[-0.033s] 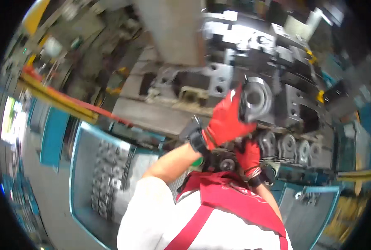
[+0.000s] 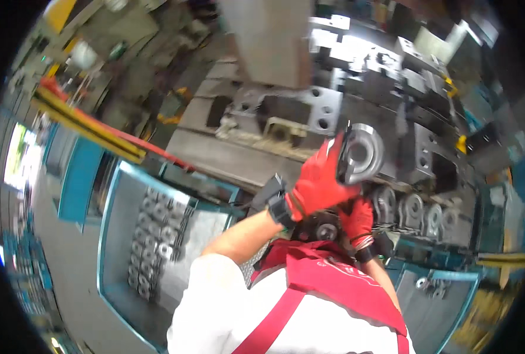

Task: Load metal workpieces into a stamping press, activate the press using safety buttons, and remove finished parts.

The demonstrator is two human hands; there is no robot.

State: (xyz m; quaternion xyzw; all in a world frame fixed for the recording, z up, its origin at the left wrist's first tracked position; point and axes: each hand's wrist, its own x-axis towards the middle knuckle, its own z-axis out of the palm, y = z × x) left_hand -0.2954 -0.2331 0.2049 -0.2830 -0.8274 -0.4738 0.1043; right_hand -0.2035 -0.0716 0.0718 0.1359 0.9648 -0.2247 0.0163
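My left hand (image 2: 318, 183), in a red glove, is closed on a grey metal ring part (image 2: 374, 152) with a large round hole and a dark edge toward the palm. The part is held tilted above the front of the machine bed. Below and to its right, my right hand (image 2: 357, 221), also gloved in red, hangs close to a row of similar standing metal ring parts (image 2: 414, 210). Its fingertips are partly hidden under the left hand, so whether they grip anything does not show.
At left stands a blue-rimmed bin (image 2: 106, 236) with rows of metal parts (image 2: 150, 248). Another blue-rimmed bin (image 2: 460, 301) is at the lower right. Ahead lie metal die blocks (image 2: 327, 112) and a thick grey column (image 2: 265, 44). A yellow-and-red bar (image 2: 91, 127) crosses at left.
The whole view has shifted slightly, moving the machine a little to the right in the picture. The left hand keeps hold of the ring part, and the right hand stays beside the row.
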